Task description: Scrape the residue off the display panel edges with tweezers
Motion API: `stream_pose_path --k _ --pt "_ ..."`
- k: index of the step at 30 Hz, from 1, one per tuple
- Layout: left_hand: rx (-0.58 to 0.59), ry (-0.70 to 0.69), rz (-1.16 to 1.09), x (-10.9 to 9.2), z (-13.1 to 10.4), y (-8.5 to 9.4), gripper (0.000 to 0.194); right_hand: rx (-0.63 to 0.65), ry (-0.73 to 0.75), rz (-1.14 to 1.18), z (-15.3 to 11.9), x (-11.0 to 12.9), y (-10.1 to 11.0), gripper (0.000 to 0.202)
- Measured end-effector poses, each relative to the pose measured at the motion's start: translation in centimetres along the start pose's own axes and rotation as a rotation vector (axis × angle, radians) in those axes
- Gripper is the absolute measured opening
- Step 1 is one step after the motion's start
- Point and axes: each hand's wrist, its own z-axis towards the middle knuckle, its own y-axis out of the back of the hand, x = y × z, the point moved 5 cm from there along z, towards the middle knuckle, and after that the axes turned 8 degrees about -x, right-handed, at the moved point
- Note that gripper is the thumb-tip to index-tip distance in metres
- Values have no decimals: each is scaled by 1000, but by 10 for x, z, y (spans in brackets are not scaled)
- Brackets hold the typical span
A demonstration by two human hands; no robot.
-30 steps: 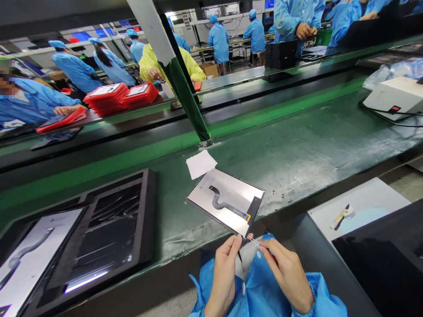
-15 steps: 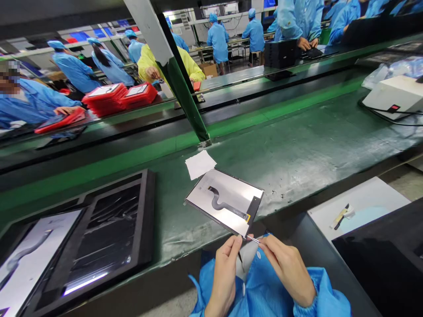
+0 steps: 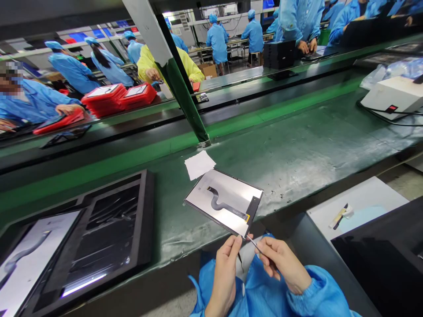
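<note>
- Well, the display panel (image 3: 233,192) lies just ahead of the worker, between eleven and twelve o'clock, silver back up on the green tabletop (image 3: 310,145), its near corner jutting past the edge.
- A dark ribbon cable (image 3: 216,203) snakes across that back, its far end loose and joined to nothing I can see.
- At the near corner, the left hand (image 3: 222,273) has its grip pinched on the panel's edge, thumb against finger.
- The right hand's (image 3: 284,263) grip is clasped round slim tweezers (image 3: 253,243), their tip at that same corner; whether it touches is too fine to make out.
- By my reading, the work sits mid-step at this corner: the ribbon's yellow-edged end looks attached, the corner seems unfinished, and how much is left I can't judge.
- White paper slips (image 3: 199,165) lie at eleven o'clock, by the panel's far corner; dark specks (image 3: 280,195) dot the surface at one.
- Toward ten, a black tray (image 3: 145,220) holds a second panel (image 3: 36,251), ribbon showing.
- A boxy white machine (image 3: 393,97) stands between one and two.
- Past the green post (image 3: 184,97) at eleven, a yellow-clad person (image 3: 190,64) works; red stacks (image 3: 105,100) sit between ten and eleven.
</note>
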Motion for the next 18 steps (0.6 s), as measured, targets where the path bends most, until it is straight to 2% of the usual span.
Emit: stream_pose_path --k 3,8,13,18 --pt "60 53 -50 1 -2 -4 45 62 -147 177 0 -4 -4 61" --pt "136 121 -45 4 -3 -12 40 121 -243 258 -1 -6 -8 58" --pt "97 148 -60 7 0 -15 48 160 -302 304 1 -9 -10 52" --pt "71 178 -70 12 3 -13 53 136 -284 299 -2 -8 -12 66"
